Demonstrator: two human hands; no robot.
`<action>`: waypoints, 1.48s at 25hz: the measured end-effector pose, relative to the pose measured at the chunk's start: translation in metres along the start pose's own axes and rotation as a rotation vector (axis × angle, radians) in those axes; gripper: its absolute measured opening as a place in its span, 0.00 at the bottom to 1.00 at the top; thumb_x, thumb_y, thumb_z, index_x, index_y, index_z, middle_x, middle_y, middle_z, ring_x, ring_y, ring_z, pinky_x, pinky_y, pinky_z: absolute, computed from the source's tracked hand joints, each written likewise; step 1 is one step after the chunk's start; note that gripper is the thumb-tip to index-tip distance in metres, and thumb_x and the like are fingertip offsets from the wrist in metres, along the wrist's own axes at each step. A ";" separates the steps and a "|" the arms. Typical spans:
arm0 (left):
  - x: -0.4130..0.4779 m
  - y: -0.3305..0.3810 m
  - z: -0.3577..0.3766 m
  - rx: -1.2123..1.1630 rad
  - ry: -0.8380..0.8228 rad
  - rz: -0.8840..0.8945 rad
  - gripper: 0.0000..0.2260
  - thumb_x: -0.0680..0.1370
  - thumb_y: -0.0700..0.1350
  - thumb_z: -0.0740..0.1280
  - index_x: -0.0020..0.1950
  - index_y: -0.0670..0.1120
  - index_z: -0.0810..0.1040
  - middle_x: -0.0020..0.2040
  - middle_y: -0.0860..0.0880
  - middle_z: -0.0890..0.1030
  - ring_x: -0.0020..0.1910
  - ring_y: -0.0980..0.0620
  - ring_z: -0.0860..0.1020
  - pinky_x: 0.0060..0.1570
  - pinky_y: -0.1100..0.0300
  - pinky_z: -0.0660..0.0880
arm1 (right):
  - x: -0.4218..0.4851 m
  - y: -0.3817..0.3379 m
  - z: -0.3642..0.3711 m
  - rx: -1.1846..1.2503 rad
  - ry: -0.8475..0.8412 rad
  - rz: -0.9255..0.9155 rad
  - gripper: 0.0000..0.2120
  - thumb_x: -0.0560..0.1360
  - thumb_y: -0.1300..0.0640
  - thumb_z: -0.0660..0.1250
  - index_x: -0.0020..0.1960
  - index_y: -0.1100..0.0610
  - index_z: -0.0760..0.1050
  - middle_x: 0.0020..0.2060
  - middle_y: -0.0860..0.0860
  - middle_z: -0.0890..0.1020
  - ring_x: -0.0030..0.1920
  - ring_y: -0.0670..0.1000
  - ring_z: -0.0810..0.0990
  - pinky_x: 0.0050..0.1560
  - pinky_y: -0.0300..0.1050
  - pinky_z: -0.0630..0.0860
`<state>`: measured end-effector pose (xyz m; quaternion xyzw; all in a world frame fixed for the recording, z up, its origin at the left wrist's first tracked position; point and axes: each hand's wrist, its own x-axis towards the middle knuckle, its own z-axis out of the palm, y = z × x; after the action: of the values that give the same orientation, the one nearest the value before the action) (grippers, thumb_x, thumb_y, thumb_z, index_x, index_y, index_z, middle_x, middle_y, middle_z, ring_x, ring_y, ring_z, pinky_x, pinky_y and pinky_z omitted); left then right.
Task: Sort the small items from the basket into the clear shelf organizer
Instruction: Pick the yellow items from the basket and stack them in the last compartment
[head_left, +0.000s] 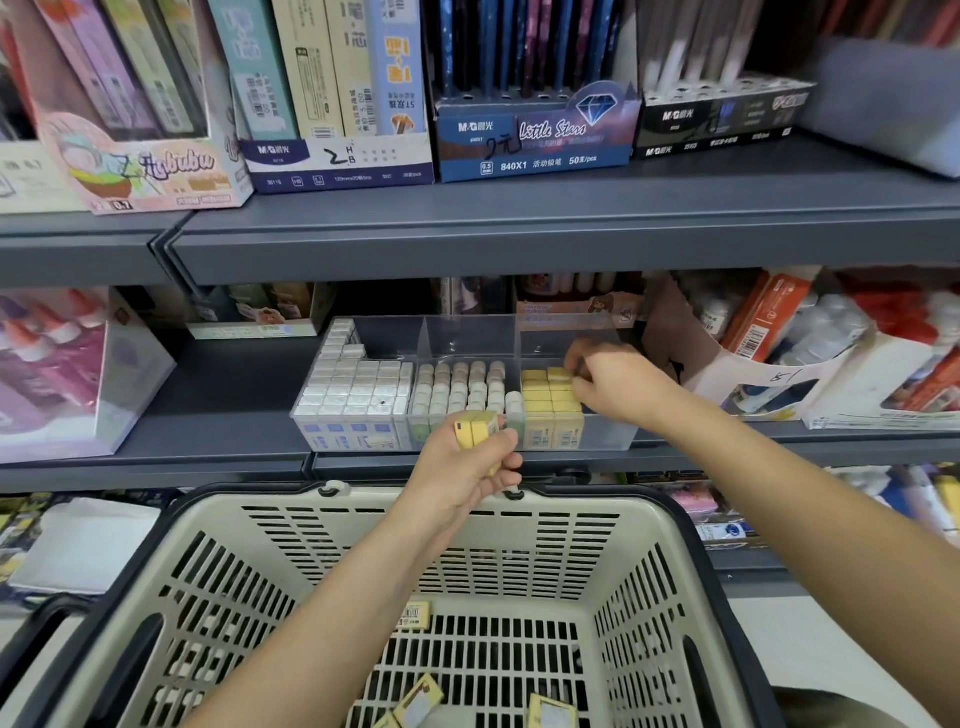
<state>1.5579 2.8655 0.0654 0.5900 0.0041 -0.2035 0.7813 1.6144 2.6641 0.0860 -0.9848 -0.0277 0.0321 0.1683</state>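
A clear shelf organizer (467, 338) stands on the middle shelf with three compartments: white erasers (358, 387) on the left, round white items (460, 387) in the middle, yellow erasers (545, 400) on the right. My left hand (470, 467) grips a small bunch of yellow erasers (475, 428) above the far rim of the beige basket (639, 582). My right hand (608, 384) reaches into the right compartment, its fingers pinching a yellow eraser (560, 374) at the back of the rows. A few yellow erasers (415, 616) lie on the basket floor.
Pencil and lead boxes (535, 140) fill the upper shelf, whose grey front edge (519, 244) overhangs the organizer. Glue bottles (47, 364) stand at left, white boxes of correction supplies (779, 364) at right. More stock lies on the lowest shelf behind the basket.
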 end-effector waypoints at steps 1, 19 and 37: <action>0.000 0.001 0.001 -0.013 0.006 -0.009 0.06 0.76 0.35 0.66 0.50 0.42 0.74 0.36 0.48 0.79 0.36 0.53 0.80 0.34 0.63 0.77 | 0.000 -0.001 0.001 -0.045 -0.030 -0.009 0.09 0.75 0.61 0.58 0.55 0.58 0.70 0.49 0.56 0.78 0.45 0.55 0.75 0.44 0.42 0.69; -0.007 0.010 0.011 -0.201 0.000 -0.105 0.09 0.78 0.41 0.64 0.56 0.38 0.74 0.46 0.40 0.84 0.46 0.45 0.83 0.37 0.62 0.80 | -0.061 -0.031 -0.031 0.571 0.003 -0.154 0.04 0.72 0.61 0.69 0.46 0.54 0.79 0.39 0.49 0.82 0.40 0.49 0.83 0.49 0.46 0.80; -0.008 0.001 0.006 0.198 0.045 0.089 0.08 0.76 0.34 0.65 0.51 0.46 0.77 0.46 0.48 0.82 0.46 0.54 0.81 0.48 0.61 0.78 | -0.050 0.017 -0.037 0.095 0.169 0.016 0.04 0.72 0.54 0.71 0.46 0.49 0.80 0.39 0.44 0.80 0.40 0.44 0.77 0.43 0.39 0.71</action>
<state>1.5497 2.8630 0.0701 0.6682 -0.0248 -0.1545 0.7273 1.5685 2.6331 0.1178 -0.9751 -0.0039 -0.0485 0.2165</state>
